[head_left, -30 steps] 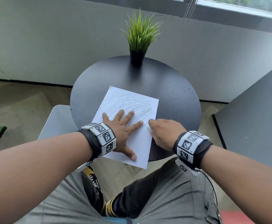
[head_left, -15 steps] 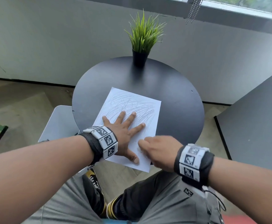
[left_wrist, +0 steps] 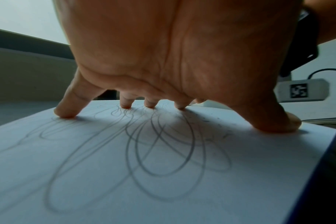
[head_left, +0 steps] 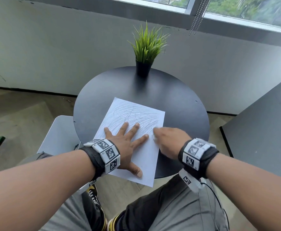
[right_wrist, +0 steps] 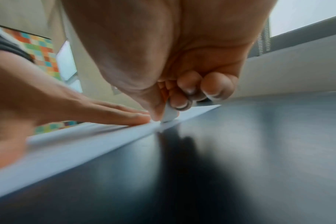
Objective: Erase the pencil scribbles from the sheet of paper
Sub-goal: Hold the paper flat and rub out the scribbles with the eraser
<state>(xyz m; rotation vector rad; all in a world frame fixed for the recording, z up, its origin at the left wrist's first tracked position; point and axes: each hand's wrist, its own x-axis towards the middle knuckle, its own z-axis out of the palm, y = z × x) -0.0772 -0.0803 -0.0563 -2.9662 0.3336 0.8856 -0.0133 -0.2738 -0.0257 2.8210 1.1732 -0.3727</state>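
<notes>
A white sheet of paper [head_left: 136,114] with grey pencil scribbles [head_left: 133,114] lies on a round black table [head_left: 178,100], its near end hanging over the table's edge. My left hand [head_left: 128,139] lies flat on the sheet with fingers spread, pressing it down; the left wrist view shows the fingertips [left_wrist: 64,112] on the scribbles [left_wrist: 163,144]. My right hand [head_left: 168,140] sits at the sheet's right edge, fingers curled, pinching a small white eraser [right_wrist: 169,115] whose tip touches the paper [right_wrist: 67,144]. In the head view the eraser is hidden by the hand.
A potted green grass plant [head_left: 144,52] stands at the table's far edge. A white chair seat [head_left: 58,135] sits to the left below the table. A grey wall and a window are behind, and a grey surface [head_left: 261,130] is at the right.
My right hand has moved away from me along the sheet's right edge, from the near part up to beside my left fingertips. The left hand stays pressed flat on the paper.
</notes>
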